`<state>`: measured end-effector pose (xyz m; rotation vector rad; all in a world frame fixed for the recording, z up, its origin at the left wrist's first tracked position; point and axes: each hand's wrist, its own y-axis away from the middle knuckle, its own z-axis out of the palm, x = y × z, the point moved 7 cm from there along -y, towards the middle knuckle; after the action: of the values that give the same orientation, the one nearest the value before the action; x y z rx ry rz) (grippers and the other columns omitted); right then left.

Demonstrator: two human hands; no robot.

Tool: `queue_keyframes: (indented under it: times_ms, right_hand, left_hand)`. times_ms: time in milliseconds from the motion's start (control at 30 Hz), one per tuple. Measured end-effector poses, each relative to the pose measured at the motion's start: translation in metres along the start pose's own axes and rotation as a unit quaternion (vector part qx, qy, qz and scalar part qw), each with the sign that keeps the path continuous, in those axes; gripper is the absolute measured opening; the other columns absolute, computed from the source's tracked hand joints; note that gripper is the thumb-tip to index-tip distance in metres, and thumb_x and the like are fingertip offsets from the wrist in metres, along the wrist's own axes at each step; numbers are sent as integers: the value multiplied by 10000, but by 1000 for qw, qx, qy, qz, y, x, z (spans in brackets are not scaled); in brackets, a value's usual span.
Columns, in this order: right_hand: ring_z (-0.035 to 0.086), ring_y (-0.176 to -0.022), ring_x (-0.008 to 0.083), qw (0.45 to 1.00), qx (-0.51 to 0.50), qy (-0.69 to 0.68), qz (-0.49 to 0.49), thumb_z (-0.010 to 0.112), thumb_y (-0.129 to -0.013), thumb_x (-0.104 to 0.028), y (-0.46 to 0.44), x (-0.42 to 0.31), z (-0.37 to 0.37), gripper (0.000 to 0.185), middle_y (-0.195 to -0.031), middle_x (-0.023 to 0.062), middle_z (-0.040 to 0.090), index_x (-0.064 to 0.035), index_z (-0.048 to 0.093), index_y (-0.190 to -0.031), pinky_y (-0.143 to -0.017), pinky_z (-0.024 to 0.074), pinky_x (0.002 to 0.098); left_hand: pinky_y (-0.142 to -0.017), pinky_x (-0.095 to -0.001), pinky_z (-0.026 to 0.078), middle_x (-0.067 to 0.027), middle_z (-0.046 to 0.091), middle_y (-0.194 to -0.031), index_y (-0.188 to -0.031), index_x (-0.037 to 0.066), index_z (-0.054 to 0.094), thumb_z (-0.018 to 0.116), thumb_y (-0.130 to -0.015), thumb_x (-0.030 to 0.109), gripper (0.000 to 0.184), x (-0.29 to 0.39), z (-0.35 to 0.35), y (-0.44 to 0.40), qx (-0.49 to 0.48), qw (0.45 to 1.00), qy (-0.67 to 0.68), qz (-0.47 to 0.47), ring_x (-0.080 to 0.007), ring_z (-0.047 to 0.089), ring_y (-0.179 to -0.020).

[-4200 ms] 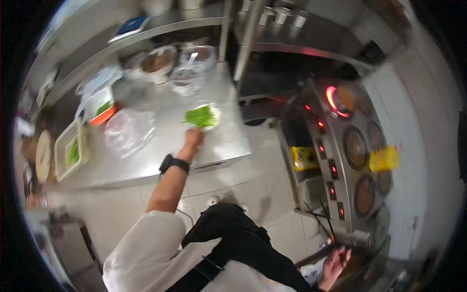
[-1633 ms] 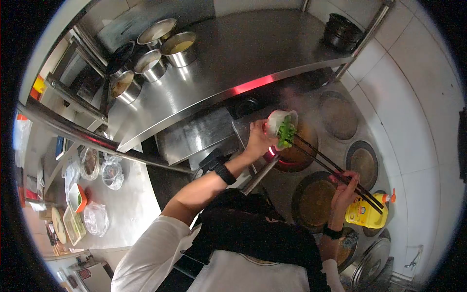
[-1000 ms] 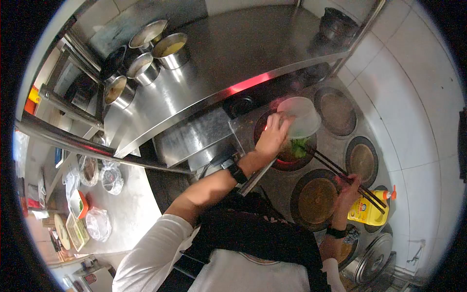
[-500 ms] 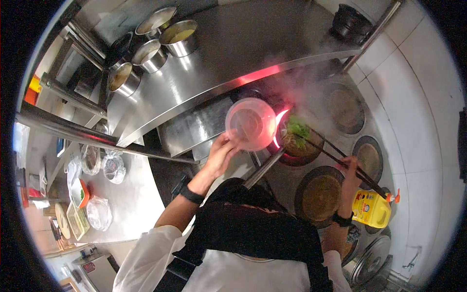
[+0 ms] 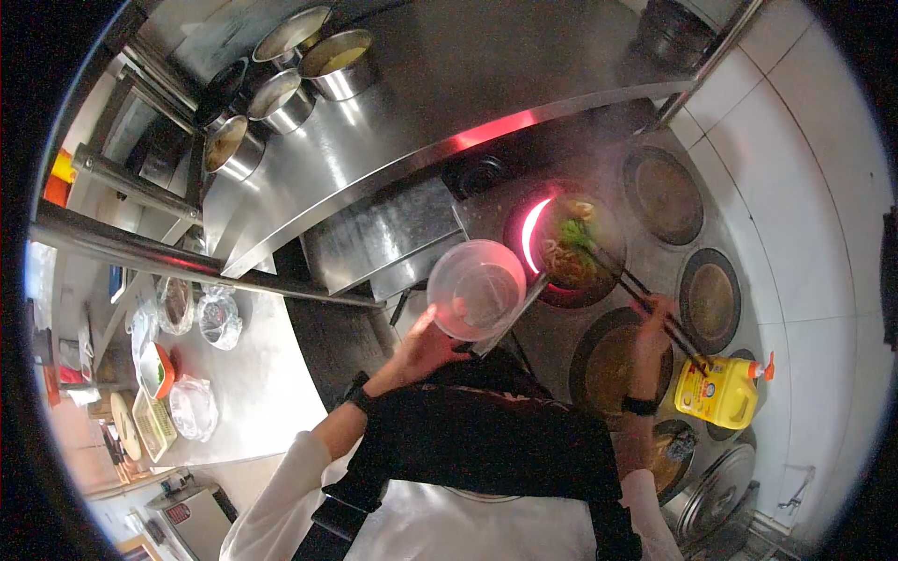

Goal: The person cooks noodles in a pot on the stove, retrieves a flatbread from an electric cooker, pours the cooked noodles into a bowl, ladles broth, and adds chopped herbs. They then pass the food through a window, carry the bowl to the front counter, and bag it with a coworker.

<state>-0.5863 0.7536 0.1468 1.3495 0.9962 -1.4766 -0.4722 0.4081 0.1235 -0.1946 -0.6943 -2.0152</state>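
My left hand (image 5: pixel 423 348) grips a clear round plastic bowl (image 5: pixel 479 290) by its rim, left of the wok and over its handle (image 5: pixel 522 313). Nothing I can make out is inside the bowl apart from a reddish glow. In my right hand (image 5: pixel 652 323) is a pair of long dark chopsticks (image 5: pixel 687 344). Their tips reach into the wok (image 5: pixel 571 297), among green leaves (image 5: pixel 578 234) and brownish food (image 5: pixel 564 264). A bright pink-red flame (image 5: pixel 531 238) curves along the wok's left side.
A yellow jug (image 5: pixel 718 393) with an orange pump stands right of my right hand. Round dark-rimmed plates (image 5: pixel 709 297) cover the stove. Steel pots (image 5: pixel 339 67) line the shelf (image 5: pixel 421 103). Bagged items and an orange bowl (image 5: pixel 157 370) lie on the left counter. Pot lids (image 5: pixel 716 496) stand lower right.
My left hand has drawn the plastic bowl down and back, away from the wok's edge. The chopstick tips have shifted lower in the wok, and the greens now lie flatter. Less steam shows.
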Motion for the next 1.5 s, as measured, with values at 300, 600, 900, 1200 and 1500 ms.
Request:
queue_keyframes:
  times_ms: [300,600,900,1200,1500]
  right_hand:
    - [576,-742,218,999,26,-3,-20,441,-879,-324,18,-53,-26,300,-846,99,535,-34,497,-824,-694,512,323]
    - [532,-821,192,999,27,14,-39,413,-898,-241,3,-35,-11,239,-843,56,441,-31,432,-787,-727,501,353]
    - [545,-807,191,998,-31,63,1,432,-889,-276,6,-15,-22,241,-847,66,470,-42,475,-847,-728,493,367]
    - [553,-817,211,997,-71,-28,-3,446,-883,-283,-1,2,24,269,-878,76,492,-25,491,-821,-650,514,357]
    - [580,-756,213,998,-23,63,13,439,-885,-293,0,-39,-13,274,-855,86,524,-29,490,-831,-673,488,313]
  left_hand:
    - [-791,-447,415,-69,393,-1240,-1273,117,309,423,-817,496,604,-9,16,-12,-39,999,-18,-7,-255,436,-1076]
    - [-909,-510,268,-27,404,-1231,-1252,169,353,457,-782,527,600,1,-1,-1,41,999,15,31,-227,366,-1132]
    - [-977,-491,208,23,428,-1173,-1238,177,371,503,-759,521,604,16,-6,3,56,995,57,59,-192,364,-1127]
    - [-955,-485,253,11,412,-1182,-1156,149,423,498,-807,428,453,21,-8,-4,120,984,32,126,-162,364,-1116]
    - [-905,-461,303,15,473,-1081,-1107,140,456,506,-806,411,408,23,-10,-5,130,982,9,136,-135,418,-1027]
